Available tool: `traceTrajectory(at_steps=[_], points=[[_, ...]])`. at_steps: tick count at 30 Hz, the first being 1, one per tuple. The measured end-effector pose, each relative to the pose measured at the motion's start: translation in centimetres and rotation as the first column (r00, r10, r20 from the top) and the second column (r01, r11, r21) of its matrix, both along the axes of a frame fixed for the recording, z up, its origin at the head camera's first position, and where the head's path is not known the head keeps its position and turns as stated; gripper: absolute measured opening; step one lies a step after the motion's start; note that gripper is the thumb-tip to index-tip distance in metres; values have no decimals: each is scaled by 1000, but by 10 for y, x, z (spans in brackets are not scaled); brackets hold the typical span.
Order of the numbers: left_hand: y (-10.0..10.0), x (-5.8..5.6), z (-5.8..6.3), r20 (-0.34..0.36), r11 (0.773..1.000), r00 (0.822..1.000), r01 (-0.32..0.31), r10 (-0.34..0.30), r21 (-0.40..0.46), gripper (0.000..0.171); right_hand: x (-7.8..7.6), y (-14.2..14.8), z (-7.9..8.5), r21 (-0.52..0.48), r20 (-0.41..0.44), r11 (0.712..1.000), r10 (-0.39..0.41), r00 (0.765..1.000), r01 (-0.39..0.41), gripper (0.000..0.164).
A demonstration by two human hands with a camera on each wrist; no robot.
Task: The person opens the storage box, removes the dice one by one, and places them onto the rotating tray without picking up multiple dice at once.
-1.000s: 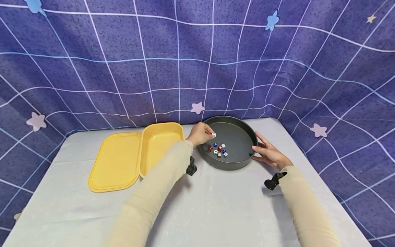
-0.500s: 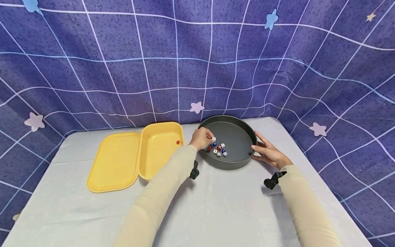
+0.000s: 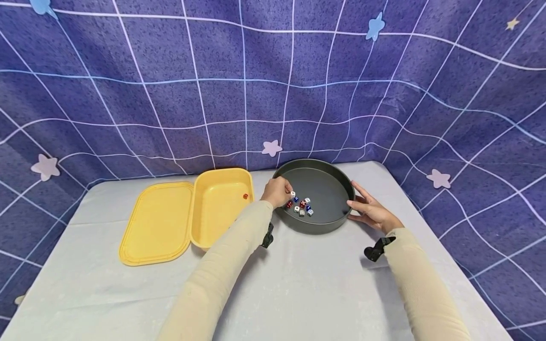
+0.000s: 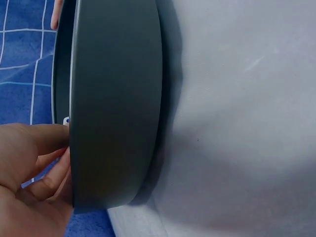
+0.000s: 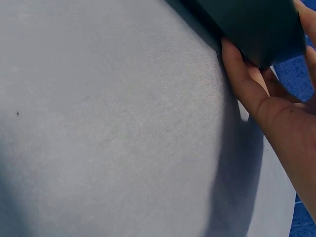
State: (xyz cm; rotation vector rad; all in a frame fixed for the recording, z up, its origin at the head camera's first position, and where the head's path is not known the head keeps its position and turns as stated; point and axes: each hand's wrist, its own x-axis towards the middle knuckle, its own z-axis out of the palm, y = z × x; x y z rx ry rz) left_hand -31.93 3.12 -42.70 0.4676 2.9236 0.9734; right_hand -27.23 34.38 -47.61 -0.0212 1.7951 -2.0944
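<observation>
My left hand [image 3: 277, 192] reaches over the left rim of a round dark grey pan [image 3: 326, 184]. Its thumb and fingertips pinch a white die [image 3: 292, 194] low inside the pan; in the left wrist view the rim hides the fingertips and most of the die [image 4: 66, 120]. Several loose dice lie close by on the pan floor, among them a blue die [image 3: 296, 199], a red die [image 3: 303, 204] and a white die [image 3: 310, 212]. At the pan's right side my right hand [image 3: 375, 213] holds the wall, with fingers spread between rim and base [image 5: 261, 29].
Left of the pan stands a yellow rectangular box [image 3: 217, 208] holding one red die [image 3: 245, 196]. Beside it lies a yellow lid [image 3: 159, 222]. A pale cloth covers the table [image 3: 298, 284]; a blue-purple curtain [image 3: 222, 104] hangs behind.
The left hand has lowered the white die toward the pan floor and drawn slightly left. The forearm's shift uncovered the red die in the yellow box. The right hand stays on the pan.
</observation>
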Motion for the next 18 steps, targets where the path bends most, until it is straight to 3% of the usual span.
traceTrajectory(at_steps=[11,18], points=[[1,-1,-2,2,1000,1000,-14,14,-16,5,1,-2,1,-4,7,1000,-5,1000,5,81],[-2,-1,1,33,998,999,14,-16,53,13,2,-1,2,-7,13,1000,-10,1000,10,80]])
